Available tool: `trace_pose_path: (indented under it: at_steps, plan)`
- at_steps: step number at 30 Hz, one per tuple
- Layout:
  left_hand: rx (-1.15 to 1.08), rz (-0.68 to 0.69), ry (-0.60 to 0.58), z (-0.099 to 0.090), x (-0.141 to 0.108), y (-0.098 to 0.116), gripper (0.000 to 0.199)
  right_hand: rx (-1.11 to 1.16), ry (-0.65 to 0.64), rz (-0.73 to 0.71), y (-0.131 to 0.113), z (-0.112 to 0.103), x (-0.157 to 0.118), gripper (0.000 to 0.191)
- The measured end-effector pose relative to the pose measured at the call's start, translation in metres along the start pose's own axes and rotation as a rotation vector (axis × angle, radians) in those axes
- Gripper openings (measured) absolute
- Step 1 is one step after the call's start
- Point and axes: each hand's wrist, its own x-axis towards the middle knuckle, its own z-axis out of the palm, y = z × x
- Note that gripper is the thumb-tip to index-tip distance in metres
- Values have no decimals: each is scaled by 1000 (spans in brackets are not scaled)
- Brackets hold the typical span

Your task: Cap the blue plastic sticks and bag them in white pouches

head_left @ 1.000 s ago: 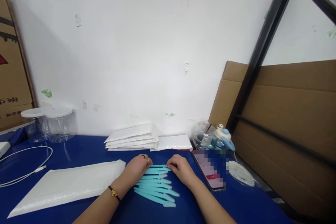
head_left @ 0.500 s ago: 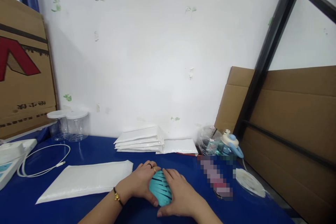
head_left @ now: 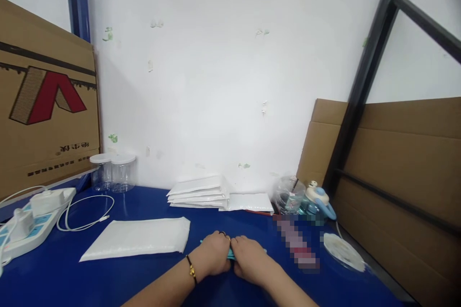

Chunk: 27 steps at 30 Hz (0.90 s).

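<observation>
Near the front of the blue table (head_left: 151, 206), my left hand (head_left: 214, 253) and my right hand (head_left: 253, 260) meet knuckle to knuckle. Both are closed on a teal slitted sheet (head_left: 231, 253), which looks like paper. Only small bits of it show, between the hands and past their outer sides; the rest is hidden under my fingers. To the left of my left hand lies a white padded envelope (head_left: 140, 237), flat and apart from it.
Behind my hands are a stack of white envelopes (head_left: 196, 193) and another envelope (head_left: 250, 201). Lidded clear jars (head_left: 122, 175), a power strip (head_left: 39, 230) and a white cable (head_left: 81, 227) stand left. A blue-handled bottle (head_left: 317, 199) and a roll of clear tape (head_left: 344, 252) sit right.
Both hands have closed in and turned knuckles up over the teal sheet, which was a bulging slitted shape between them and is now mostly covered. The camera view has shifted left.
</observation>
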Motion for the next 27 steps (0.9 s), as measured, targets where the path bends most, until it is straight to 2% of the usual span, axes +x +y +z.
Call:
trace_pose_path:
  at_steps: [4, 7, 9, 10, 12, 14, 15, 19, 21, 23, 24, 25, 27]
  plan:
    - [-175, -32, 87, 7, 3, -4, 26, -87, 1, -4, -3, -19, 1, 35]
    - [-444, -57, 174, 9, 6, -4, 17, -119, 21, -15, -4, -57, -5, 27]
    - [-657, -25, 287, 9, 10, -2, 13, -89, 158, -45, -6, -89, -11, 33]
    - [-765, -6, 354, 8, 11, 0, 15, -38, 243, -82, -8, -105, -14, 42]
    - [-952, 28, 447, 8, 14, 5, 23, 38, 462, -45, -13, -126, -16, 51]
    - [-1078, 19, 471, 10, 15, 11, 27, 86, 568, -7, -21, -131, -13, 44]
    - [-1116, 2, 460, 12, 15, 13, 27, 106, 559, -1, -25, -127, -10, 38]
    - [-1175, -78, 342, 19, 10, 19, 26, 262, 357, -14, -29, -94, -1, 32]
    - [-1264, -95, 284, 16, 6, 21, 31, 475, 408, -1, -22, -82, -1, 35]
    - [-1480, -92, 211, 7, 0, 24, 37, 833, 526, 1, -11, -75, -6, 60]
    - [-1625, -70, 126, 1, -4, 26, 40, 1043, 540, -12, -7, -72, -9, 72]
    - [-1777, -33, -12, -5, -9, 29, 42, 1254, 495, -45, -4, -70, -13, 79]
    - [-1978, 86, -404, -13, -18, 37, 45, 1586, 213, -167, -5, -65, -21, 77]
